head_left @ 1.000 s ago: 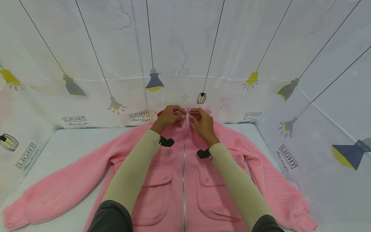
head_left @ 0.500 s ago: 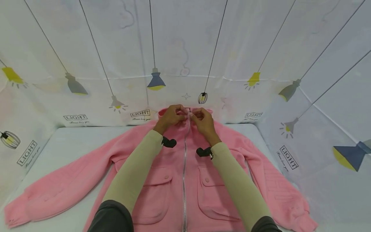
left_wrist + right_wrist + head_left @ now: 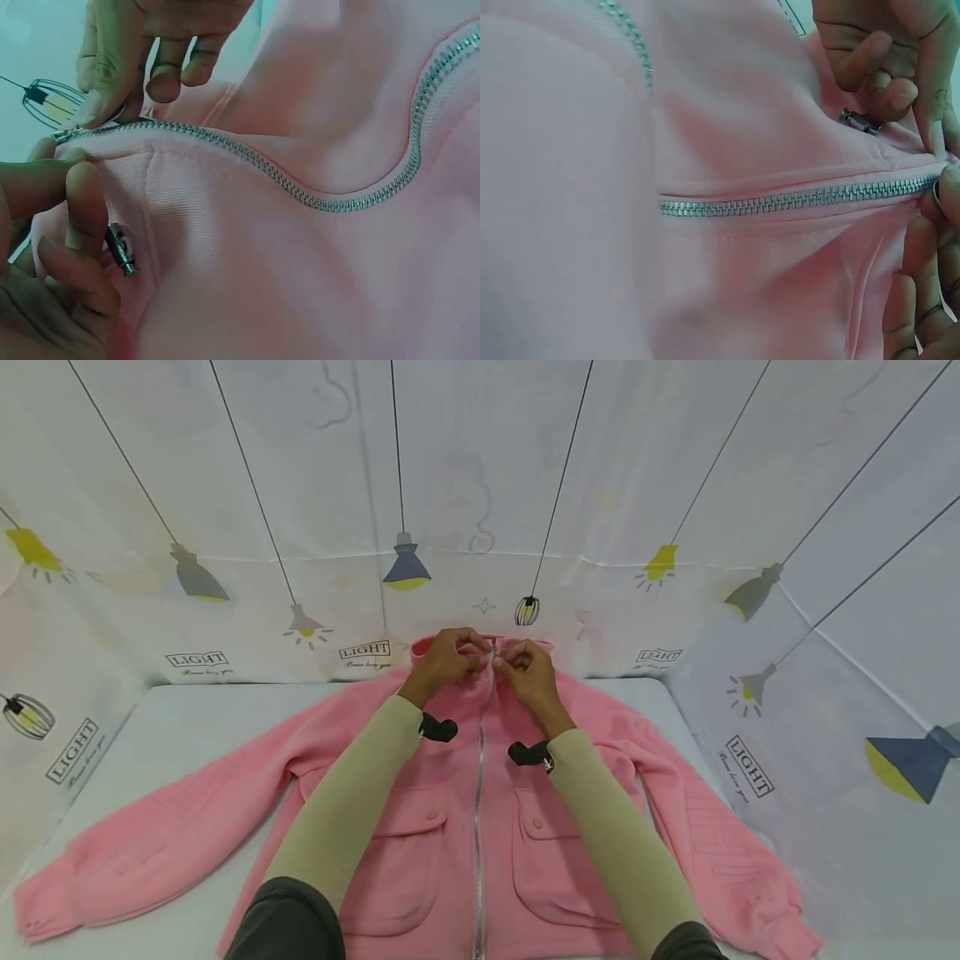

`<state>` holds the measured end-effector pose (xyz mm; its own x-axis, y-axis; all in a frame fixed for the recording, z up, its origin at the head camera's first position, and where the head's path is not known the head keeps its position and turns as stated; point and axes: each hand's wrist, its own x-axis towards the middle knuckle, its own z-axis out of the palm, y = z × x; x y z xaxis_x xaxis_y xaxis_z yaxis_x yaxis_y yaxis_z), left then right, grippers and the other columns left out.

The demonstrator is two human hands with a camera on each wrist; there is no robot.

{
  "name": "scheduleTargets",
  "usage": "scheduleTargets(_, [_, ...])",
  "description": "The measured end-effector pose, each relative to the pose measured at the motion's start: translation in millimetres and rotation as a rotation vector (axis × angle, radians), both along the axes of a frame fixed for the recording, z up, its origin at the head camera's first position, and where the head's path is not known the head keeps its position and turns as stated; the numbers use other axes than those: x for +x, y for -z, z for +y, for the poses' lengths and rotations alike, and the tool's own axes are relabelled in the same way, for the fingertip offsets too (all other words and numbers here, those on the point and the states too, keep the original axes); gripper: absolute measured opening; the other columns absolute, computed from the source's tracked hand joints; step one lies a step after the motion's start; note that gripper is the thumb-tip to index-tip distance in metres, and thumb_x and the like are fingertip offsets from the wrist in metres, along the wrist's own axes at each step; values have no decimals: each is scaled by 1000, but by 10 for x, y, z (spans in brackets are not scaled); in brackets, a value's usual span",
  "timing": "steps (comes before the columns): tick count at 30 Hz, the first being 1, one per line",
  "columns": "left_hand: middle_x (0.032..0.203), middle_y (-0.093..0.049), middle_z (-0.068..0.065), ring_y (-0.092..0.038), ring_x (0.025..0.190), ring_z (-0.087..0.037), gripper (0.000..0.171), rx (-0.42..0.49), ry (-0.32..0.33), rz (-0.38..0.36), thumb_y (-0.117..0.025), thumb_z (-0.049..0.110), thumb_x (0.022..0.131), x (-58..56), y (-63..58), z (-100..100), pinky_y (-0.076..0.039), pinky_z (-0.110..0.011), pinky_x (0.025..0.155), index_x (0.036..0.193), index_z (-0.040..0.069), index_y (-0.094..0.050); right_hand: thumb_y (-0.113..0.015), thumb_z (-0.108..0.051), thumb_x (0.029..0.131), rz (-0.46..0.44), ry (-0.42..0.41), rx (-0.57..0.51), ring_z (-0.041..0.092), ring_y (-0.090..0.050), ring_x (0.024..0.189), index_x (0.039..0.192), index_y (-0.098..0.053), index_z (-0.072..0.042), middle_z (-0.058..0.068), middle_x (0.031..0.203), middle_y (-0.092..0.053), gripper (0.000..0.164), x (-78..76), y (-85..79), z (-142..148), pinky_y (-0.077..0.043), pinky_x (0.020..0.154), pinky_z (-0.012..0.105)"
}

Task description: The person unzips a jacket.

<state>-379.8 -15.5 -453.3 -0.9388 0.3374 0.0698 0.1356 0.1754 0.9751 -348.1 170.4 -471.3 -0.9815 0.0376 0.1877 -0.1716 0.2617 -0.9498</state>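
Closest to me in the head view, the person's forearms [image 3: 352,802] reach up on either side of the zip [image 3: 478,835], my landmark. The pink jacket [image 3: 450,760] lies front up on the counter [image 3: 195,718], the zip running up its middle, a flap pocket [image 3: 397,868] to each side and its sleeves [image 3: 161,856] angled outward from it; I take it to be spread so that the zip lies fairly straight with nothing folded over it. The zip's teeth look meshed wherever I can see them clearly.

Farther up, at the collar [image 3: 422,648], both hands meet over the zip's top end. The right hand [image 3: 534,677] has thumb and finger pinching what I read as the pull tab [image 3: 120,114]. The left hand [image 3: 446,662] pinches the collar edge just across the zip, its other fingers curled, probably to steady the cloth against the pull. A metal toggle [image 3: 861,120] sits on the left hand's side of the zip, close by those curled fingers; I can't tell whether they touch it.

Beyond the zip's top hangs a white sheet [image 3: 465,468] printed with lamps.
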Motion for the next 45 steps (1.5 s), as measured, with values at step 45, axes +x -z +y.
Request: scheduleTargets(45, [115, -73, -9, -59, 95, -21, 14, -64, -226, 128, -77, 10, 96, -5, -64, -80, -50, -29, 74, 109, 10, -80, -77, 2, 91, -51, -77, 141, 17, -59, 74, 95, -68, -7, 7, 82, -67, 13, 753, 99, -39, -48, 66, 24])
